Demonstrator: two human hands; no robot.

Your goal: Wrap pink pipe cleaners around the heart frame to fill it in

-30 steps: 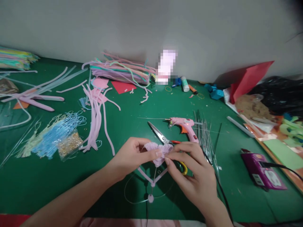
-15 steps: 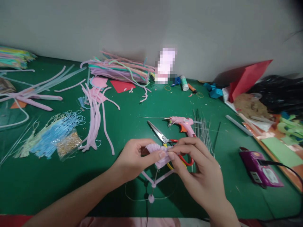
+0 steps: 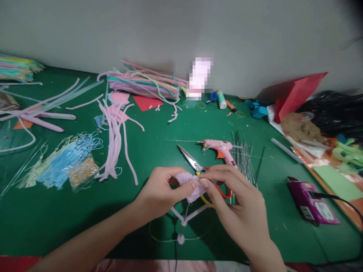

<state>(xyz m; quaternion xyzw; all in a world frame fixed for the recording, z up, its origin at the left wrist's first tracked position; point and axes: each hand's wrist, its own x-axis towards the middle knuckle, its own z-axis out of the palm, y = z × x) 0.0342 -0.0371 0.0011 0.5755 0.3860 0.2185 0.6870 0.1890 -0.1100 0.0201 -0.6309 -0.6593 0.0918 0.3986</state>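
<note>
A pale lilac piece made of pipe cleaners (image 3: 185, 180) is pinched between my two hands near the front of the table. My left hand (image 3: 166, 189) grips its left side, thumb across the front. At its right edge, my right hand (image 3: 231, 200) has thumb and index finger pressed together on it; the very tips hide the contact. Below hang a lilac V-shaped strip (image 3: 183, 222), a thin wire and a small lilac knob (image 3: 180, 238). Scissors (image 3: 190, 158) with red and yellow handles lie just behind, partly covered by my right hand and the piece.
A pink glue gun (image 3: 219, 145) and thin wires (image 3: 245, 162) lie beyond my right hand. Loose lilac pipe cleaners (image 3: 113, 151), tassels (image 3: 64, 162) and a bag of gold beads (image 3: 82, 172) are at left. A purple box with a cable (image 3: 312, 204) sits at right.
The fingers of my right hand have shifted slightly left and closer in on the lilac piece. My left hand keeps its hold almost unmoved.
</note>
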